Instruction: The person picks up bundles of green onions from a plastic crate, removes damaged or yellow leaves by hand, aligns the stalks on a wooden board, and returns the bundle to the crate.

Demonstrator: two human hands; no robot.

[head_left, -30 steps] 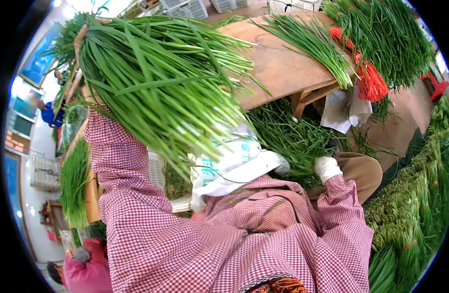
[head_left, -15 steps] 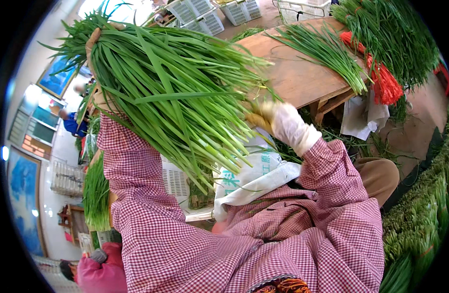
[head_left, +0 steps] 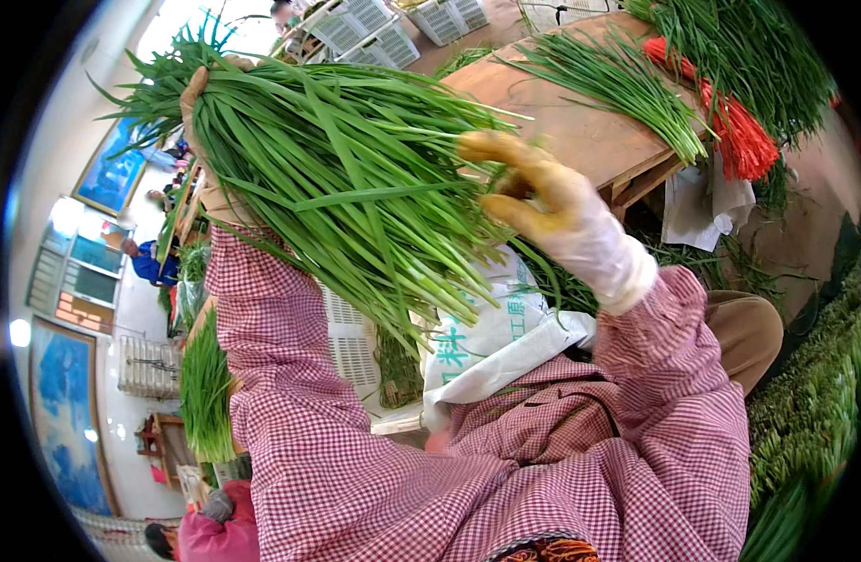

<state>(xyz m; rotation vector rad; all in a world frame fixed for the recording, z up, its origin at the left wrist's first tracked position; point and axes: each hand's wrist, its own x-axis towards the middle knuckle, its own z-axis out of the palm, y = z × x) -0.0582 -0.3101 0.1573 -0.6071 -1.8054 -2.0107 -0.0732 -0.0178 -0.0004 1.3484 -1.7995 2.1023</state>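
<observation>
My left hand (head_left: 194, 103), in a tan glove, is wrapped round the leafy end of a large bunch of garlic chives (head_left: 346, 173). The bunch is held up on the left, its leaves at the upper left and its pale stem ends fanned toward the right. By those stem ends is my right hand (head_left: 557, 201), in a white glove with yellowed fingers. Its thumb and fingers are curved and apart, with no firm hold visible; a few thin stems lie close behind them. A white sack-like cloth (head_left: 496, 337) with green print covers my lap below the bunch.
A wooden table (head_left: 543, 112) bears a smaller bunch of chives (head_left: 627, 89). Red ties (head_left: 735, 136) hang at its edge beside a big green heap (head_left: 749, 66). White plastic crates (head_left: 346, 28) stand behind. More chives lie at right (head_left: 814, 403). Other people (head_left: 149, 262) are at left.
My right hand has risen slightly, and its fingers, closed and blurred at the stem ends before, are now spread apart. The left hand still grips the bunch; the whole view has shifted a little.
</observation>
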